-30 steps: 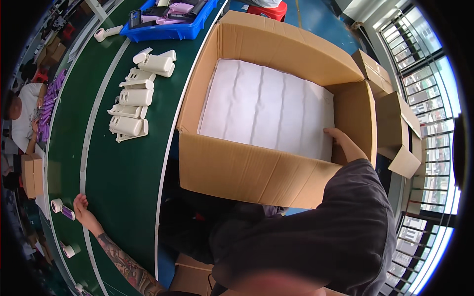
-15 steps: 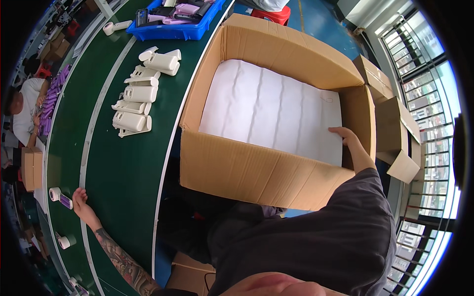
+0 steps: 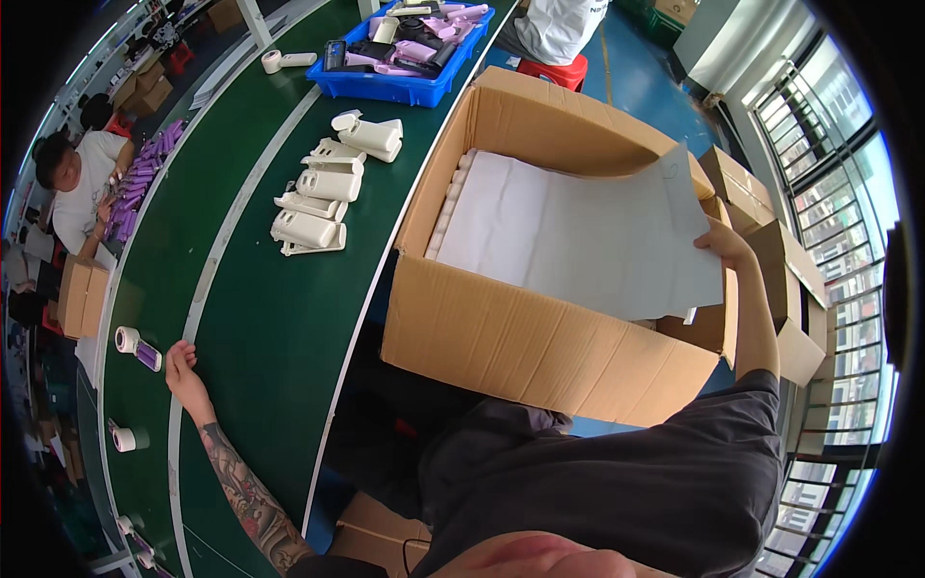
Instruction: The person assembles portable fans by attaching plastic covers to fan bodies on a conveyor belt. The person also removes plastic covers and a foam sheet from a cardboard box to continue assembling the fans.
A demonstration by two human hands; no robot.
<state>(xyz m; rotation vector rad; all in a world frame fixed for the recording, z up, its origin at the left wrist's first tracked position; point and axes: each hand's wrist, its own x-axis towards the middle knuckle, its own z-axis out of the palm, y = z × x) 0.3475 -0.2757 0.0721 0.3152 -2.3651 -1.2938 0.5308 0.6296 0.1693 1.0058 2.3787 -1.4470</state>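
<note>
Gripping w/ R hand [image 3: 726, 243] the R edge of a white sheet [image 3: 578, 241], thumb & fingers clamped on it. Locate sheet in big cardboard box [image 3: 540, 356]: lying approx. flat at L, bent up & tilted at R, w/ far R corner above box's far wall. See row of white rounded ends [image 3: 449, 212] peeking out along sheet's L edge, nr box's L wall. Released w/ L hand [image 3: 186, 374], fingers loosely curled, over green table [image 3: 260, 318], nr pale strip [image 3: 231, 222]; can't tell if touching the surface. Note white-and-purple gadget [image 3: 138, 349] just beside L hand, across the strip, & another, white-headed gadget [image 3: 123, 439] a bit closer to the body. Farther up table, btwn strip & box, see cream plastic housings [image 3: 330, 180] in a rough column; beyond those, blue bin [image 3: 424, 94] piled w/ purple, black & cream parts [image 3: 414, 43]. At far L, see co-worker in white top [image 3: 92, 188] w/ hands at heap of purple pieces [image 3: 140, 183]. At R, past the big box, see more brown cartons [image 3: 785, 299] nr barred window [image 3: 833, 193].
</note>
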